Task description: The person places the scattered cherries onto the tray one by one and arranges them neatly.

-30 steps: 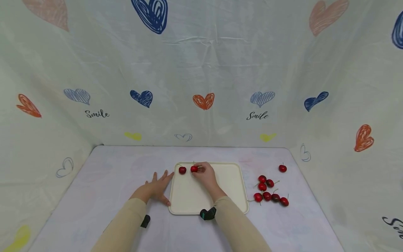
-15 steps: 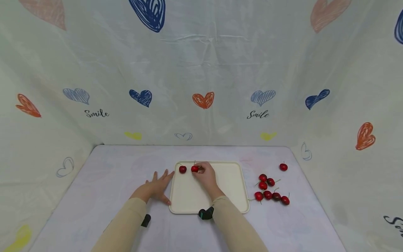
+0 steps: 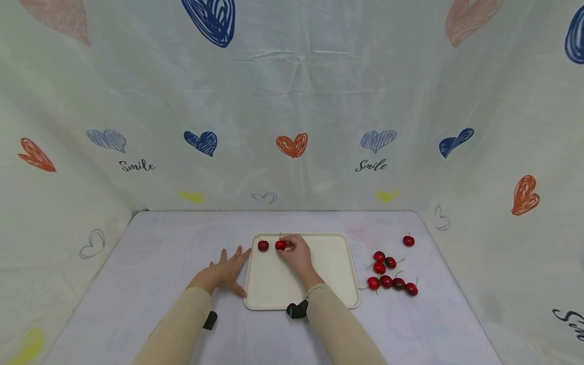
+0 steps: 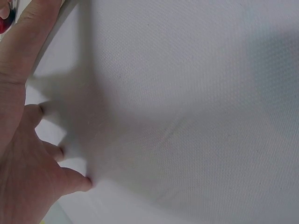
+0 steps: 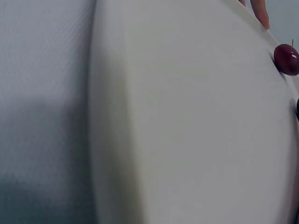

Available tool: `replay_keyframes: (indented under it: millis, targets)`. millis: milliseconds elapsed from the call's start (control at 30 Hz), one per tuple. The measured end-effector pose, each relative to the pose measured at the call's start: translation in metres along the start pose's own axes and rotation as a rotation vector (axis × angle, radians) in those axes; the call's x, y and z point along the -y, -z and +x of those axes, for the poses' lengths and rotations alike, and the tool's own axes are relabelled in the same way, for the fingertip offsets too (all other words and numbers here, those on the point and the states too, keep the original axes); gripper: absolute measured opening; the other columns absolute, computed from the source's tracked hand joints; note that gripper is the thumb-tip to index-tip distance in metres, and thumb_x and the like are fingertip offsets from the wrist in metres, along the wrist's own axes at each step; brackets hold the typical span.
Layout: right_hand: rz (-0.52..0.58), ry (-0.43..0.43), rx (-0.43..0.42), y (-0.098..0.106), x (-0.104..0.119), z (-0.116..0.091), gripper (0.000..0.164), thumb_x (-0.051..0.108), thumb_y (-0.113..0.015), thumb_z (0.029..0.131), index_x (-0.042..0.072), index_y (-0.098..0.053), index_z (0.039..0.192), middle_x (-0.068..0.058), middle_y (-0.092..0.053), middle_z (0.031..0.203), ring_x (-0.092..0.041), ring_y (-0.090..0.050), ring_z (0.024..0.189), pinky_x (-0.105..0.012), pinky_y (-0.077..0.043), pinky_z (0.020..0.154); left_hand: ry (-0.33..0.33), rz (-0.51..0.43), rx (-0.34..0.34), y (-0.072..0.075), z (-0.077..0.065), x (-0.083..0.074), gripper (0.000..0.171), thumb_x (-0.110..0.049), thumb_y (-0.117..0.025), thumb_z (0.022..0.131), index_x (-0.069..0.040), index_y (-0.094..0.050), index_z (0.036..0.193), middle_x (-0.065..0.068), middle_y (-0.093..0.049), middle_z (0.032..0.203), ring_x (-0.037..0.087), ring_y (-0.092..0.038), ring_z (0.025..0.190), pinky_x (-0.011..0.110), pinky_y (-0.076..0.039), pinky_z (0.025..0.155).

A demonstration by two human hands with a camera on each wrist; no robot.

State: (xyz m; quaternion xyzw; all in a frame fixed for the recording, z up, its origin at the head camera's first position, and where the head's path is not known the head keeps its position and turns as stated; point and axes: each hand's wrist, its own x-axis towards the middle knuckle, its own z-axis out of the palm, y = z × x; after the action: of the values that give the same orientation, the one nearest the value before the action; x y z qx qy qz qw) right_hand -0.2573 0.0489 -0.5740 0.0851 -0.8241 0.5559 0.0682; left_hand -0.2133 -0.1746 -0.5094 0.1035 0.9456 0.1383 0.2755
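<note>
A cream rectangular tray [image 3: 319, 274] lies on the table in the head view. My right hand [image 3: 298, 256] reaches over its far left part and pinches a red cherry [image 3: 280, 245] between thumb and fingers. Just left of that, a darker cherry [image 3: 263, 246] sits by the tray's far left corner; the right wrist view also catches this dark cherry [image 5: 286, 59] near the rim. My left hand [image 3: 223, 274] rests spread at the tray's left edge, fingers straight, thumb and a fingertip touching the rim. In the left wrist view the left hand [image 4: 32, 154] stands on the white cloth.
Right of the tray, several cherries with stems lie grouped on the table, such as a bright cherry [image 3: 373, 283] and a dark cherry [image 3: 399, 284]. A lone cherry [image 3: 408, 241] lies farther back. A heart-printed cloth [image 3: 292, 101] hangs behind and at the sides.
Both hands and all cherries hold their places on the tray and table. Only the head view shifts slightly.
</note>
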Motion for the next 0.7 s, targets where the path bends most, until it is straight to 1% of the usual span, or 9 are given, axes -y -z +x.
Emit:
replay_keyframes:
  millis: [100, 367, 533, 700]
  targets:
    - [0.008, 0.009, 0.002, -0.0003, -0.0014, -0.0001, 0.027, -0.001, -0.080, 0.076, 0.001, -0.072, 0.102, -0.008, -0.063, 0.103, -0.022, -0.062, 0.086, -0.023, -0.054, 0.072, 0.004, 0.005, -0.002, -0.0006, -0.0008, -0.0001, 0.122, -0.040, -0.090, 0.063, -0.010, -0.017, 0.156, 0.025, -0.007, 0.159, 0.062, 0.002, 0.137, 0.082, -0.011, 0.096]
    - [0.018, 0.024, -0.001, -0.0004, -0.0024, -0.0007, 0.027, -0.001, -0.081, 0.075, 0.001, -0.072, 0.101, -0.008, -0.064, 0.101, -0.019, -0.062, 0.084, -0.022, -0.055, 0.070, -0.013, 0.002, -0.013, -0.0006, -0.0030, -0.0003, 0.121, -0.038, -0.091, 0.062, -0.009, -0.019, 0.155, 0.028, -0.008, 0.158, 0.064, 0.001, 0.135, 0.084, -0.012, 0.094]
    - [0.019, 0.013, 0.003, 0.0004, -0.0018, -0.0011, 0.027, -0.001, -0.081, 0.075, 0.001, -0.073, 0.101, -0.008, -0.064, 0.101, -0.018, -0.062, 0.084, -0.023, -0.055, 0.070, -0.016, 0.002, -0.015, -0.0010, -0.0031, -0.0006, 0.121, -0.039, -0.091, 0.062, -0.009, -0.018, 0.155, 0.027, -0.008, 0.159, 0.064, 0.001, 0.135, 0.084, -0.012, 0.094]
    - [0.006, 0.003, 0.020, 0.0022, -0.0012, -0.0023, 0.027, 0.000, -0.081, 0.076, 0.002, -0.073, 0.102, -0.006, -0.064, 0.101, -0.018, -0.061, 0.085, -0.022, -0.054, 0.070, -0.002, 0.004, -0.010, -0.0020, -0.0018, -0.0014, 0.122, -0.040, -0.090, 0.062, -0.010, -0.018, 0.156, 0.026, -0.007, 0.159, 0.062, 0.002, 0.137, 0.083, -0.011, 0.095]
